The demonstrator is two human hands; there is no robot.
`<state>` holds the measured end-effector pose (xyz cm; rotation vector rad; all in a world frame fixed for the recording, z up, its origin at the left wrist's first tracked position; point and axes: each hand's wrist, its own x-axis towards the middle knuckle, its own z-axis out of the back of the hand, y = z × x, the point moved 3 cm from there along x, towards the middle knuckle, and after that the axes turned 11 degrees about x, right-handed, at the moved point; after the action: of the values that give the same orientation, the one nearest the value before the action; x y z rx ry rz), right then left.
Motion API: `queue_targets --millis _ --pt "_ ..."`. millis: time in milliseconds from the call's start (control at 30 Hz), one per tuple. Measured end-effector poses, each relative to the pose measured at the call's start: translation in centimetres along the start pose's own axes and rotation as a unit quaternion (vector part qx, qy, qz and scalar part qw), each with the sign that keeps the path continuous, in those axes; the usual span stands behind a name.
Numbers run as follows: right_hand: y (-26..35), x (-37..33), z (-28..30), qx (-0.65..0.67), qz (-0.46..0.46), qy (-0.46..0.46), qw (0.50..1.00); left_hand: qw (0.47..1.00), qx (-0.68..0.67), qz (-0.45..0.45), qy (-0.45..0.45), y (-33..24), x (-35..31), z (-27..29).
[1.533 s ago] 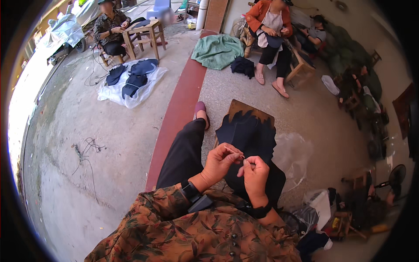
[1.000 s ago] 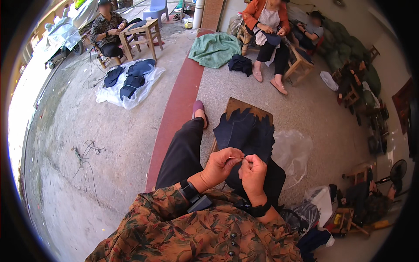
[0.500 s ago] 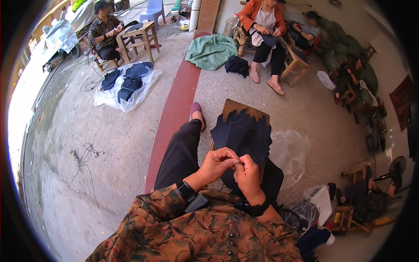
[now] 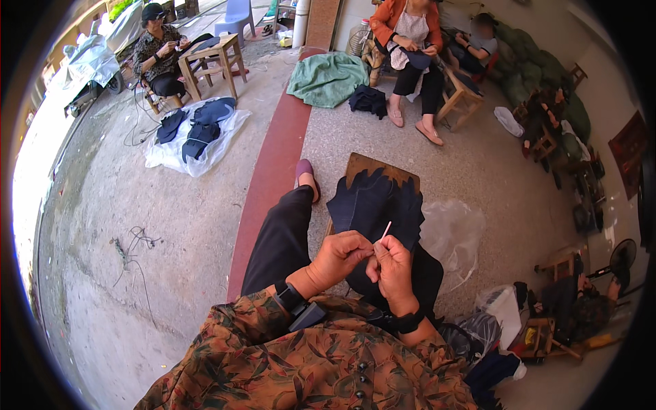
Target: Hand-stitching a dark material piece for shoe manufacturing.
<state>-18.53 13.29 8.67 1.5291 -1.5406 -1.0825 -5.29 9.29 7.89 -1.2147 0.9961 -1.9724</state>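
My right hand (image 4: 394,273) pinches a thin, pale stick-like piece (image 4: 387,229), whose upper end sticks out past the thumb and forefinger. Against it, fingertips nearly meeting, my left hand (image 4: 339,254) is closed in a pinch; whatever lies between its fingers is too small to make out. Both hands are above my lap, at the near edge of a stack of dark navy cloth pieces (image 4: 376,203) with jagged, fanned-out edges. The cloth lies on a wooden stool top (image 4: 362,163), of which mainly the far end shows. More dark cloth (image 4: 428,281) hangs beside my right wrist.
Clear plastic sheeting (image 4: 454,236) lies right of the stool. Bags and cloth (image 4: 502,318) crowd the lower right near a fan (image 4: 622,260). Ahead are a green cloth (image 4: 326,80) and several seated people. Dark pieces rest on white plastic (image 4: 167,158); a tangled wire (image 4: 126,249) lies left.
The pale stick now stands up from my right hand, where before only the fingertips showed together. My right hand has tilted slightly upright; my left has barely moved.
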Motion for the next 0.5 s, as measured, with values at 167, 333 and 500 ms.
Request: queue_targets --millis 167,333,500 --pt "0.0 -0.1 0.5 -0.027 0.022 -0.041 0.999 0.998 0.058 -0.007 0.0 0.3 0.1 0.4" --pt "0.0 -0.1 2.1 -0.084 0.051 -0.091 0.991 0.99 0.029 0.109 -0.079 1.3 0.7 3.1" --pt "0.1 -0.6 1.1 -0.499 0.228 0.001 0.836 0.95 0.237 -0.138 -0.148 -3.3 1.2 3.5"
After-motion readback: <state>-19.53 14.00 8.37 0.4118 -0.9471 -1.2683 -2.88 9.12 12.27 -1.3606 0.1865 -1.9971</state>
